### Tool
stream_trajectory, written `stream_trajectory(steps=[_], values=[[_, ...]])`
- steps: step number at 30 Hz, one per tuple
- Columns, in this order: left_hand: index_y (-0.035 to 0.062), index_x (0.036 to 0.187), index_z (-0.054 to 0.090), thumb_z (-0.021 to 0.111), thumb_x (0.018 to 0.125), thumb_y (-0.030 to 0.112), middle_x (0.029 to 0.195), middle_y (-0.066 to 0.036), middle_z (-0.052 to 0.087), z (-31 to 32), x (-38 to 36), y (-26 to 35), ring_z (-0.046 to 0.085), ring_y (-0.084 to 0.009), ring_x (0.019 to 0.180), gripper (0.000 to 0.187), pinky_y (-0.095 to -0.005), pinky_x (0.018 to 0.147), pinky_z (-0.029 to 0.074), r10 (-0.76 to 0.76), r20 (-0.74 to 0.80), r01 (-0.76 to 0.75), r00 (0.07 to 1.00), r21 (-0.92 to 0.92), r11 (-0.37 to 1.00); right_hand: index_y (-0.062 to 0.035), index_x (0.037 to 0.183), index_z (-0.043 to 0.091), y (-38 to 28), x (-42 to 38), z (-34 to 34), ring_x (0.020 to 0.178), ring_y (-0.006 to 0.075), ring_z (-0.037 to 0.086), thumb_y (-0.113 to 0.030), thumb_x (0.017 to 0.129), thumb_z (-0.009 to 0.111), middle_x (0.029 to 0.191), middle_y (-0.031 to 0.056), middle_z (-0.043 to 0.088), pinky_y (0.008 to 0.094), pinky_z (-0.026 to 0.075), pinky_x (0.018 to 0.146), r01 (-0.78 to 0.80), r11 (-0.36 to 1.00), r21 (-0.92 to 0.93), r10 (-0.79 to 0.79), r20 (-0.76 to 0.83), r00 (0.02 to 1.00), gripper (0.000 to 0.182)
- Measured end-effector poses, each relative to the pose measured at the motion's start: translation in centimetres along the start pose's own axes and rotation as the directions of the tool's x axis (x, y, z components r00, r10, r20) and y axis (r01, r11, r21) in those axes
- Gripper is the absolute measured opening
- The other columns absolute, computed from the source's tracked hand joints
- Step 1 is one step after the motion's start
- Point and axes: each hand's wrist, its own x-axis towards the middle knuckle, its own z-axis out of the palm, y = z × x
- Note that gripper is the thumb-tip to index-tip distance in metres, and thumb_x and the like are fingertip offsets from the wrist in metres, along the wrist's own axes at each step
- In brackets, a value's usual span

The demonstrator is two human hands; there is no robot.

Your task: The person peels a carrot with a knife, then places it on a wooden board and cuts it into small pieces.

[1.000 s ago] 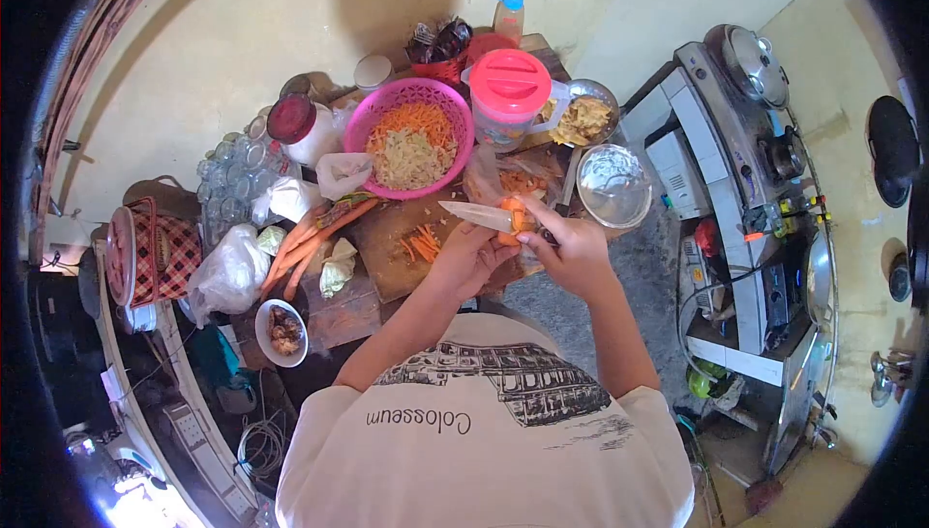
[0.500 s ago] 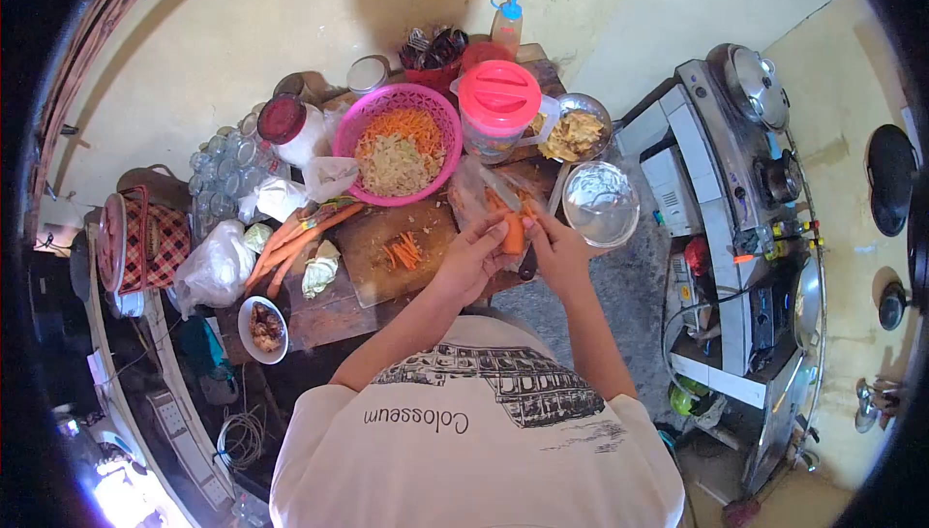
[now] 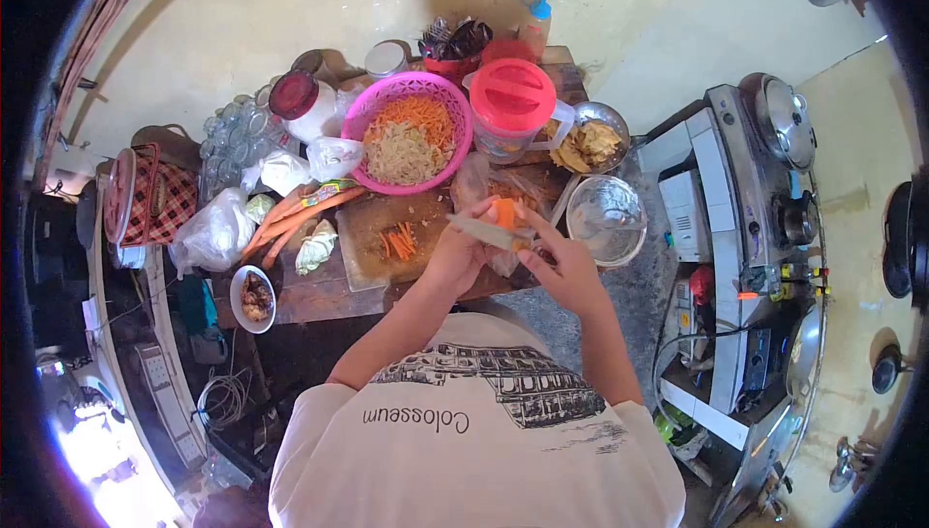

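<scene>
My left hand (image 3: 459, 255) is closed around an orange carrot piece (image 3: 504, 212) beyond the right end of the cutting board (image 3: 360, 259). My right hand (image 3: 565, 269) grips a knife (image 3: 487, 231), its broad blade lying across the near side of the carrot and pointing left. Part of the knife's handle is hidden by the fingers. Just behind both hands lies a clear plastic bag (image 3: 472, 180). Cut carrot sticks (image 3: 399, 241) rest on the board, left of my left hand.
A pink basket (image 3: 356, 118) holds shredded vegetables. Behind my hands stands a red-lidded pitcher (image 3: 513, 94). Right of it are a metal bowl (image 3: 627, 131) and a clear container (image 3: 608, 221). Whole carrots (image 3: 283, 228), cabbage (image 3: 315, 247) and a white bowl (image 3: 241, 312) are at left.
The knife blade has swung from pointing away to lying leftward across the carrot. The carrot piece is tilted up between my hands. The view has shifted slightly.
</scene>
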Motion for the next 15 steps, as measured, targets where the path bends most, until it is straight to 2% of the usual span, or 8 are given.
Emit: stream_trajectory(steps=[1,4,11,15], values=[[0.0052,0.126,0.045,0.052,0.093,0.023,0.113,-0.005,0.058,0.7,-0.2,0.2,0.060,-0.0166,0.099,0.038,-0.0319,0.082,0.052,0.004,-0.001,-0.004,1.000,0.014,1.000,-0.0228,0.137,0.040,-0.1,0.0,-0.3,0.054,0.0251,0.058,-0.043,0.087,0.054,0.060,0.0103,0.058,0.0347,0.043,0.053,0.018,0.996,-0.087,-0.015,0.030,0.999,0.055],[0.0046,0.126,0.045,0.051,0.094,0.026,0.113,-0.006,0.058,1.6,-0.4,0.3,0.059,-0.0161,0.101,0.040,-0.0320,0.085,0.050,0.007,0.042,-0.008,0.999,0.005,1.000,-0.0241,0.137,0.040,-0.1,0.0,-0.8,0.050,0.0264,0.056,-0.044,0.087,0.054,0.056,0.0092,0.055,0.0367,0.042,0.050,0.054,0.981,-0.184,-0.049,0.031,0.998,0.056],[0.0028,0.125,0.046,0.049,0.094,0.027,0.114,-0.007,0.058,2.3,-0.4,-0.4,0.059,-0.0144,0.101,0.040,-0.0288,0.086,0.050,-0.005,0.186,0.022,0.983,-0.089,0.996,-0.0233,0.135,0.042,-0.1,-0.5,-1.9,0.052,0.0277,0.058,-0.045,0.087,0.053,0.056,0.0088,0.056,0.0376,0.043,0.051,0.114,0.962,-0.247,-0.110,0.029,0.994,0.054],[0.0021,0.126,0.045,0.051,0.094,0.026,0.114,-0.008,0.058,2.7,-0.8,-0.4,0.059,-0.0152,0.100,0.040,-0.0296,0.086,0.050,-0.001,0.103,0.006,0.995,-0.044,0.999,-0.0226,0.133,0.043,0.8,-0.7,-1.5,0.054,0.0296,0.060,-0.044,0.087,0.052,0.058,0.0100,0.057,0.0388,0.044,0.051,0.176,0.941,-0.288,-0.188,-0.012,0.982,0.052]])
